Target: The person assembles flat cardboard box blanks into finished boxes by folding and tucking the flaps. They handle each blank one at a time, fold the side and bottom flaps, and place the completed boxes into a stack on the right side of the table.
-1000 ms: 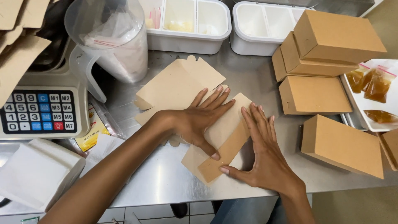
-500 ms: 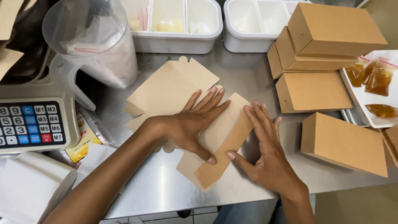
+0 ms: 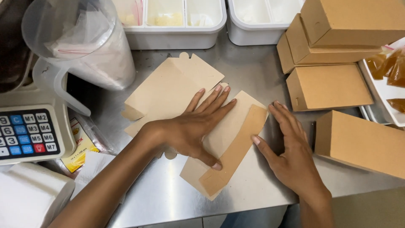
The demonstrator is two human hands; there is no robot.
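Brown flat carton point(image 3: 219, 139) near counter point(image 3: 253, 71) front edge, side flap now folded over since a moment ago, pinned under spread left hand point(image 3: 192, 128), open right hand point(image 3: 291, 154) creasing.

Side flap point(image 3: 234, 151) of flat kraft box point(image 3: 219, 139) now folded over onto panel, earlier flat; right hand point(image 3: 291, 156) shifted off box to its right edge, thumb touching flap

A food-packing counter: steel worktop point(image 3: 253, 71), weighing scale point(image 3: 27, 133), white ingredient tubs point(image 3: 177, 25), stacked cardboard boxes point(image 3: 333, 50).
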